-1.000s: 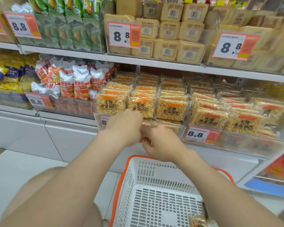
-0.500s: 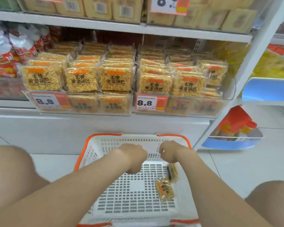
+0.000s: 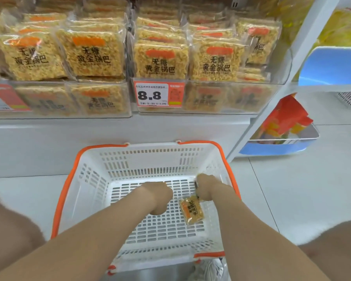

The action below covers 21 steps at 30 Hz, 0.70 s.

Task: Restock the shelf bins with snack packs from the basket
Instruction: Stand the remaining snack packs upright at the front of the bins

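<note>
A white basket with orange handles stands on the floor below the shelf. One snack pack lies flat on its floor at the right. My right hand reaches down at the basket's right side and pinches a second snack pack, which stands on edge and shows only as a thin dark strip. My left hand hangs over the middle of the basket floor, just left of the flat pack; its fingers are hidden under the back of the hand. Above, clear shelf bins are full of the same packs.
A price tag reading 8.8 hangs on the right bin's front. A blue and white side rack with red and yellow packs stands to the right on the floor. My knees flank the basket, and a white shoe shows behind it.
Both hands came down from the shelf bin front into the basket. My view dropped and moved closer. The right hand now grips the upright pack it was beside half a second ago.
</note>
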Tool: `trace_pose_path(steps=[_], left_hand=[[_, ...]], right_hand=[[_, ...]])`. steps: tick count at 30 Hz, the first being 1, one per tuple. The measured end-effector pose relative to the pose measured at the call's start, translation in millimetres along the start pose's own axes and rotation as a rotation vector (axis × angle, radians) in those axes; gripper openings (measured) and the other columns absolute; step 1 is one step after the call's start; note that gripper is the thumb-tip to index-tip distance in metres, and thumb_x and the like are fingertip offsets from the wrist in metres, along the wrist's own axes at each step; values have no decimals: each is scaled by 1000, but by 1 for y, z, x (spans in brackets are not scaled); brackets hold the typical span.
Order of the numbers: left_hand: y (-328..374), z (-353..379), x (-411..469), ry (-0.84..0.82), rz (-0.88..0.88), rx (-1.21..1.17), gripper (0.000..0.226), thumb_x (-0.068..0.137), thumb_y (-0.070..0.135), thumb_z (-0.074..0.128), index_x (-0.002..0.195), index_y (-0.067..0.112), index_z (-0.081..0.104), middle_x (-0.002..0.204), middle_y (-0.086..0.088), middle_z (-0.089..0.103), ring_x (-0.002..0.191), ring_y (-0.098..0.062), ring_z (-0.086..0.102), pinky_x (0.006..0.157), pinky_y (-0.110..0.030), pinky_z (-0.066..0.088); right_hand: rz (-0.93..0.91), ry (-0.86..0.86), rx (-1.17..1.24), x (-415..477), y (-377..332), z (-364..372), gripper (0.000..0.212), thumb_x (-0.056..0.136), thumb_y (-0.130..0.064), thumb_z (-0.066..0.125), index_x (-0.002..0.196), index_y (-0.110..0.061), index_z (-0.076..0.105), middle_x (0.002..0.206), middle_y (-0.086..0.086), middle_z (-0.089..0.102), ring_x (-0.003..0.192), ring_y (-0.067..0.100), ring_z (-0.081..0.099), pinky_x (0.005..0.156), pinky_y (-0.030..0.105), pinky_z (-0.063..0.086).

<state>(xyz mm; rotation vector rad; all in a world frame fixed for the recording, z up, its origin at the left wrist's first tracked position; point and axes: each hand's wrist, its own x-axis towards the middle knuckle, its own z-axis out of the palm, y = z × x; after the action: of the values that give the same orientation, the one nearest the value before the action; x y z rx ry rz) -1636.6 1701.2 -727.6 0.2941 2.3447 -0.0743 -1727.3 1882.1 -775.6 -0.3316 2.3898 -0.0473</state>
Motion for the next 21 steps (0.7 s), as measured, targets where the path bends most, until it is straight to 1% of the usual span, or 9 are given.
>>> trace_pose_path(steps=[3, 7, 12, 13, 14, 15, 16, 17, 21], left_hand=[[-12, 8, 7, -12, -18, -46, 23, 98, 1, 43, 80, 13, 51, 79, -2, 51, 67, -23, 51, 58, -35, 41], [-22, 15, 7, -36, -38, -77, 24, 96, 0, 43, 78, 15, 45, 76, -2, 46, 61, -20, 41, 55, -32, 35], [-29, 29, 7, -74, -70, -111, 25, 96, 0, 44, 76, 15, 41, 76, -4, 42, 62, -23, 39, 60, -35, 34], [-30, 30, 6, -85, -75, -122, 24, 95, -1, 43, 77, 14, 42, 77, 3, 32, 61, -24, 41, 59, -35, 33], [-32, 30, 5, -97, -78, -137, 22, 96, -1, 43, 78, 12, 45, 82, -17, 49, 61, -27, 46, 59, -35, 33], [-33, 31, 4, -103, -77, -146, 18, 96, -2, 42, 83, 8, 51, 113, -17, 53, 62, -26, 49, 58, -35, 32], [-35, 32, 3, -100, -79, -156, 15, 96, -1, 42, 89, 4, 54, 88, -21, 51, 61, -24, 46, 57, -34, 31], [-37, 33, 3, -93, -84, -162, 15, 96, 0, 43, 89, 5, 54, 80, -15, 48, 60, -21, 39, 56, -33, 30], [-46, 38, 5, -55, -95, -159, 22, 95, 3, 45, 77, 15, 41, 77, -2, 43, 62, -21, 38, 55, -33, 32]], right_hand=[[49, -7, 5, 17, -9, 22, 41, 99, -34, 63, 135, -16, 55, 143, 10, 53, 123, 32, 56, 96, 42, 52], [113, 16, -8, 29, -20, 45, 52, 100, -37, 64, 144, -12, 50, 161, 18, 22, 147, 40, 28, 119, 52, 34], [48, 19, 148, 39, -33, 67, 37, 97, -7, 60, 133, -11, 56, 159, 12, 6, 117, 34, 56, 108, 43, 49], [36, 17, 169, 39, -34, 69, 42, 95, -5, 60, 135, -16, 56, 157, 10, 8, 115, 33, 57, 107, 44, 50], [24, 26, 196, 40, -34, 72, 49, 93, -3, 61, 138, -20, 54, 154, 8, 12, 114, 33, 57, 106, 44, 51], [22, 45, 233, 40, -33, 72, 54, 91, -1, 62, 139, -22, 50, 150, 7, 17, 113, 32, 58, 104, 44, 52], [35, 72, 264, 40, -32, 72, 56, 91, -1, 64, 140, -22, 46, 146, 8, 22, 113, 32, 59, 103, 45, 52], [64, 116, 273, 42, -30, 72, 56, 92, -7, 67, 140, -21, 42, 144, 10, 26, 116, 33, 57, 105, 46, 51], [160, 168, 175, 47, -22, 74, 63, 99, -39, 63, 149, -18, 31, 143, 16, 41, 133, 37, 46, 113, 49, 41]])
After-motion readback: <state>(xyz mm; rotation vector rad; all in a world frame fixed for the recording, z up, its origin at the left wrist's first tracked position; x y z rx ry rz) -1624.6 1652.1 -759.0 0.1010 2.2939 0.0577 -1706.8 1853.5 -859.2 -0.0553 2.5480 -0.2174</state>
